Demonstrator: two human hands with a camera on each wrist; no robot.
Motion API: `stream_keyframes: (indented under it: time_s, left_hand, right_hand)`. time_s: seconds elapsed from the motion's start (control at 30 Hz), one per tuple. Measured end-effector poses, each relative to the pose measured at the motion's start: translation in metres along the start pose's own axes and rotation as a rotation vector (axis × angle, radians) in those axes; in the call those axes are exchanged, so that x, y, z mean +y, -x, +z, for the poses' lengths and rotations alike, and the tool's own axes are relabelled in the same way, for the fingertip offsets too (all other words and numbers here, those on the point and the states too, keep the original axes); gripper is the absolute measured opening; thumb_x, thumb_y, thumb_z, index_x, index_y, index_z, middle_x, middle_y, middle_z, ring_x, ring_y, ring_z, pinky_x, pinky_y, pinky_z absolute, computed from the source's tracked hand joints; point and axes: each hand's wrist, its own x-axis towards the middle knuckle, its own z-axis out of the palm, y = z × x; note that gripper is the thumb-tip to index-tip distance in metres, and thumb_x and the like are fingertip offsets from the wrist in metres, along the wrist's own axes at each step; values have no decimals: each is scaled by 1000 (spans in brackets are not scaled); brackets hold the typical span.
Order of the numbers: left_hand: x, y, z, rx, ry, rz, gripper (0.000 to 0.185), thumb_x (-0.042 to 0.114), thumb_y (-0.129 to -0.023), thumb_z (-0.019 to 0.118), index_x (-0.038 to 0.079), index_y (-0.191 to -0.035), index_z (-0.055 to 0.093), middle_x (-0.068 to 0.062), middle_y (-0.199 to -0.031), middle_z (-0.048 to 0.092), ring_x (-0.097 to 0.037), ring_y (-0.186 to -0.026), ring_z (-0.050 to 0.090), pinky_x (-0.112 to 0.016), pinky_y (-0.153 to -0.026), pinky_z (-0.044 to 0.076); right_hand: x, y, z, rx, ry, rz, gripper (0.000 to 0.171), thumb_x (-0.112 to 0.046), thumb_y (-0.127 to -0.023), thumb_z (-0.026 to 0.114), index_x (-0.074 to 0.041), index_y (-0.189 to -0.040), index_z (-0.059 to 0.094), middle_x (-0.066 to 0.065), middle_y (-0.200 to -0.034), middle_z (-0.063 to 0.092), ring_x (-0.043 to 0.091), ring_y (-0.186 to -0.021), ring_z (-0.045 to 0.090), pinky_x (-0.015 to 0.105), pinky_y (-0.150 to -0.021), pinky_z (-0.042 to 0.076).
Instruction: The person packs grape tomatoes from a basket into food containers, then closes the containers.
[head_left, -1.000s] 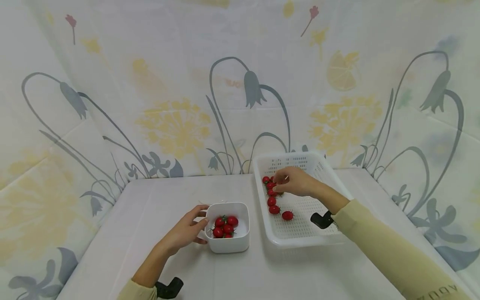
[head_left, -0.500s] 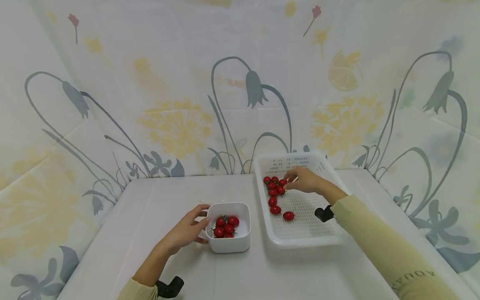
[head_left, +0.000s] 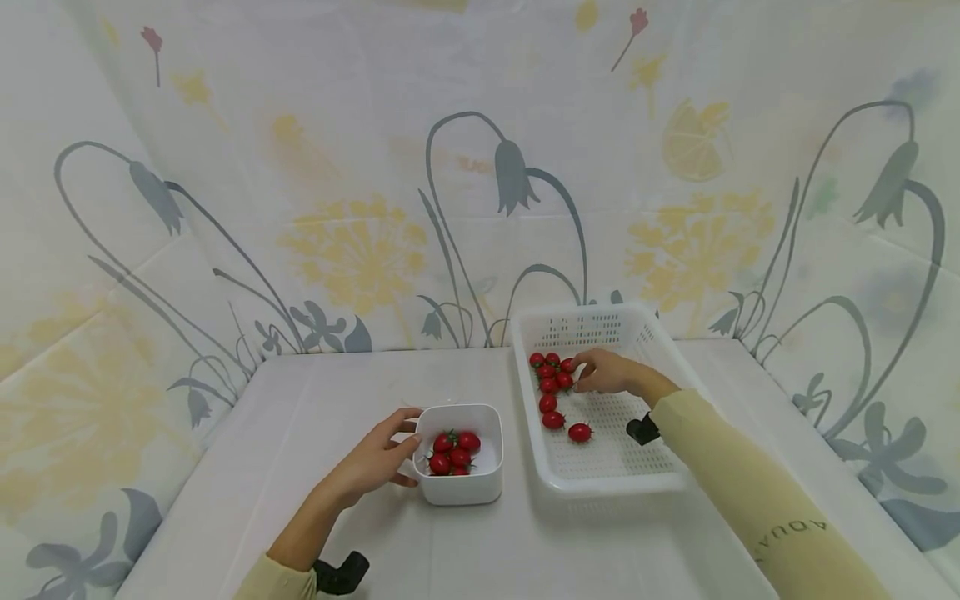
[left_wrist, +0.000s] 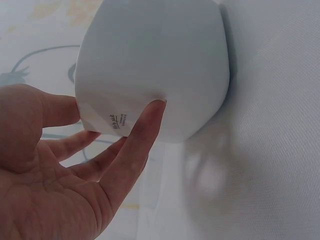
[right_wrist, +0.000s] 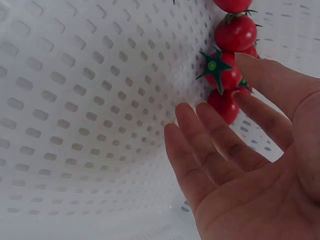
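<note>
My left hand (head_left: 375, 457) touches the left side of a small white square container (head_left: 463, 492) with spread fingers. In the left wrist view its fingertips lie against the container wall (left_wrist: 155, 55). Several red cherry tomatoes (head_left: 459, 457) lie inside. My right hand (head_left: 611, 372) reaches down into a white perforated basket (head_left: 615, 485), beside a cluster of cherry tomatoes (head_left: 547, 386) along the basket's left side. Seen from the right wrist, thumb and index finger stand apart at a tomato with a green star-shaped calyx (right_wrist: 226, 75), the other fingers extended.
One cherry tomato (head_left: 580, 432) lies apart from the cluster, nearer the basket's front. The basket stands to the right of the container on a white-covered table (head_left: 337, 383). A flower-printed cloth (head_left: 480, 167) hangs behind and at both sides.
My right hand has drawn slightly right from the cluster's far end, uncovering tomatoes there, then lowered toward the cluster's right edge. The left hand stays at the container.
</note>
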Motion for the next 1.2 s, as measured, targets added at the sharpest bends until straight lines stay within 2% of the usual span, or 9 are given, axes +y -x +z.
stream_keyframes:
  time_s: [0.33,0.53,0.83,1.0,1.2]
  left_hand:
    - [1,1,0,-10,7,11,42,13,-107,51,9,-149,44,-27,-146,45,-45,-118,60,-44,-72,64]
    - [2,3,-1,-25,11,18,43,13,-108,51,7,-149,42,-29,-148,43,-46,-119,60,-46,-72,64]
    - [1,3,-1,-20,11,16,43,15,-107,52,8,-148,44,-28,-148,44,-45,-119,60,-44,-72,64]
    - [1,1,0,-13,9,9,42,15,-107,52,9,-148,45,-27,-147,45,-44,-118,60,-44,-72,64]
    - [0,1,-1,-13,6,18,41,14,-107,51,8,-148,45,-27,-147,45,-43,-114,62,-44,-72,65]
  right_hand:
    - [-1,-6,5,1,14,25,40,-12,-95,70,2,-131,62,19,-110,67,26,-88,64,36,-72,59]
    - [-4,-7,9,8,25,16,27,-12,-94,71,2,-117,67,18,-107,67,26,-89,64,38,-76,61]
    - [-6,-8,13,-3,8,37,16,-11,-93,74,1,-103,71,12,-97,68,19,-81,66,32,-74,63]
    - [-7,-5,13,-7,-51,43,17,-10,-94,73,2,-104,69,14,-98,68,21,-83,69,34,-76,64]
    - [-12,1,8,5,-102,0,23,-14,-95,73,4,-109,70,14,-100,71,23,-83,73,37,-79,63]
